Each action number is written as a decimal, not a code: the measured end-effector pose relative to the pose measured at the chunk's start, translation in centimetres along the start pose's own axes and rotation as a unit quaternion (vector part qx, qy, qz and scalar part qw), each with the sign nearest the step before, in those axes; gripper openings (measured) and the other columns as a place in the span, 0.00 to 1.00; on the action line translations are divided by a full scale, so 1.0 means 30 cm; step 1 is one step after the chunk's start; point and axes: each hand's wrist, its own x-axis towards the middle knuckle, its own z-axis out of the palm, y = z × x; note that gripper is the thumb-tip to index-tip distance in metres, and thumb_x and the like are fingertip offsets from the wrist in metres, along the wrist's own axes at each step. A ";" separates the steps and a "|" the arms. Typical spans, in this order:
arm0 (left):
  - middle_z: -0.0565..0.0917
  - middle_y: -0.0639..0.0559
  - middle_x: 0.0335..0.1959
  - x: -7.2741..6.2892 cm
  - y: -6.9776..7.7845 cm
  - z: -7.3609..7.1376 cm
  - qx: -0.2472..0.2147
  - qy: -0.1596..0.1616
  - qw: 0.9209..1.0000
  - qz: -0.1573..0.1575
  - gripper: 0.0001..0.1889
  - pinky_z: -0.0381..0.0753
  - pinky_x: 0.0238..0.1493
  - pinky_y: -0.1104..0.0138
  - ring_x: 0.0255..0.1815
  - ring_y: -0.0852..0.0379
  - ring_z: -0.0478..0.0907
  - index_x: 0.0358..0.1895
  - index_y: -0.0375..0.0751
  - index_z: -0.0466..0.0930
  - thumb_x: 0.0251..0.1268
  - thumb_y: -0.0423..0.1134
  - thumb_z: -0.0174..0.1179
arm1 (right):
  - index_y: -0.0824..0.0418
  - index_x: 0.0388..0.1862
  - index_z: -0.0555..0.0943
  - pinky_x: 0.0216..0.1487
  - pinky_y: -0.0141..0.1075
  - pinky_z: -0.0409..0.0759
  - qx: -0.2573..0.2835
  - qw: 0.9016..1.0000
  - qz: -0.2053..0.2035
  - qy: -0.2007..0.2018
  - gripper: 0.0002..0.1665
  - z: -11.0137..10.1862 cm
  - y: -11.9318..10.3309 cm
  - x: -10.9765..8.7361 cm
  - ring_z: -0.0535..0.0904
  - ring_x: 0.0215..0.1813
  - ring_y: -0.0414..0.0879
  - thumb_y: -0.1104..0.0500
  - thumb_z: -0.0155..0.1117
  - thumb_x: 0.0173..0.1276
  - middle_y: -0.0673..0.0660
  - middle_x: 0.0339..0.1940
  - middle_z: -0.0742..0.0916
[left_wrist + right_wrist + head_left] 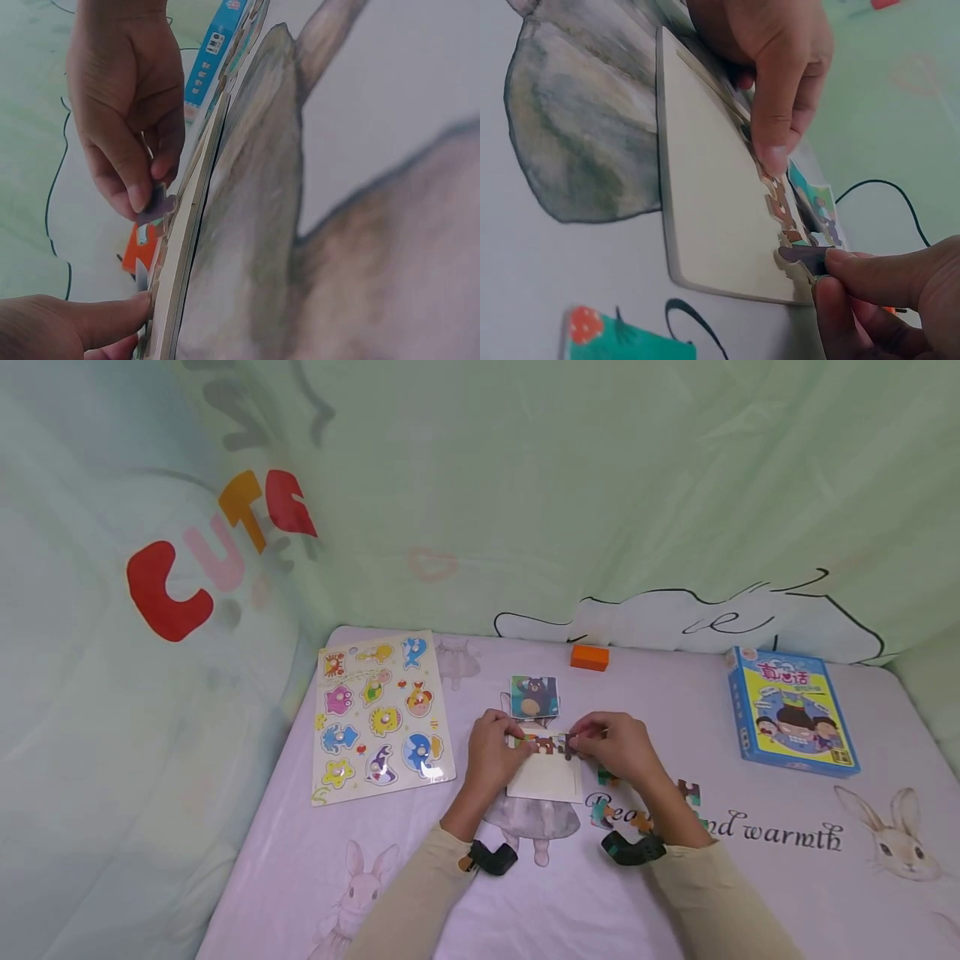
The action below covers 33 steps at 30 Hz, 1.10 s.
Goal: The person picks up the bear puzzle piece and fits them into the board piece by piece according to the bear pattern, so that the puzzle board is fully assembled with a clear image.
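A small pale wooden puzzle board (543,781) lies in front of me, with a row of bear-patterned pieces along its far edge. My left hand (497,753) is at its far left corner, the thumb on the placed pieces and the fingers curled at the edge. Between thumb and fingers my right hand (618,745) pinches a dark puzzle piece (806,256), held against the board's far right corner. Loose puzzle pieces (602,814) lie to the right, partly hidden under the right forearm. Just beyond the board is a square bear picture (534,697).
At the left lies a wooden sea-animal peg puzzle (384,720). An orange block (590,657) sits near the table's back edge. A blue and yellow game box (795,710) stands at the right. Curtain-like fabric (600,510) closes off the back and left.
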 end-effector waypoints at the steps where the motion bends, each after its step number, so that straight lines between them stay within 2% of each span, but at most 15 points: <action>1: 0.79 0.48 0.48 0.000 0.000 0.000 -0.001 -0.002 1.000 -0.002 0.10 0.74 0.53 0.60 0.51 0.51 0.74 0.30 0.40 0.85 0.55 0.39 0.77 | 0.58 0.48 0.88 0.37 0.35 0.77 0.001 1.000 -0.002 0.000 0.11 0.003 -0.003 0.001 0.76 0.41 0.51 0.56 0.70 0.69 0.56 0.35 0.86; 10: 0.80 0.49 0.47 0.000 -0.002 0.000 -0.003 -0.001 1.000 0.000 0.10 0.73 0.52 0.60 0.51 0.52 0.74 0.30 0.40 0.85 0.55 0.39 0.77 | 0.60 0.46 0.89 0.36 0.34 0.77 -0.006 1.000 0.004 0.006 0.12 0.027 -0.014 0.008 0.76 0.38 0.50 0.55 0.72 0.68 0.56 0.33 0.87; 19: 0.80 0.49 0.47 0.001 -0.004 0.001 0.012 0.002 1.000 0.004 0.09 0.74 0.53 0.60 0.51 0.52 0.75 0.30 0.41 0.85 0.55 0.40 0.76 | 0.61 0.43 0.89 0.33 0.32 0.76 -0.041 0.999 0.000 0.019 0.11 0.041 -0.035 0.013 0.76 0.37 0.50 0.55 0.72 0.68 0.56 0.30 0.87; 28: 0.80 0.48 0.48 0.001 0.001 0.001 0.008 0.000 1.000 0.003 0.10 0.74 0.53 0.59 0.51 0.50 0.75 0.30 0.40 0.84 0.55 0.39 0.76 | 0.61 0.40 0.89 0.34 0.34 0.75 -0.060 0.998 -0.012 0.028 0.09 0.030 -0.037 0.018 0.76 0.36 0.50 0.57 0.72 0.68 0.56 0.29 0.86; 31: 0.78 0.48 0.48 0.002 0.000 0.002 0.029 -0.003 1.000 0.011 0.09 0.74 0.52 0.60 0.51 0.51 0.74 0.31 0.41 0.85 0.57 0.40 0.76 | 0.60 0.39 0.89 0.35 0.34 0.73 -0.063 0.998 -0.011 0.022 0.07 0.027 -0.029 0.025 0.75 0.37 0.50 0.57 0.72 0.68 0.55 0.29 0.86; 33: 0.78 0.48 0.48 0.002 0.003 0.001 0.061 -0.007 0.998 0.031 0.07 0.75 0.51 0.60 0.50 0.51 0.74 0.34 0.42 0.87 0.58 0.40 0.75 | 0.59 0.39 0.89 0.35 0.35 0.73 -0.061 0.998 -0.008 0.016 0.07 0.026 -0.026 0.030 0.75 0.38 0.50 0.57 0.72 0.68 0.55 0.29 0.86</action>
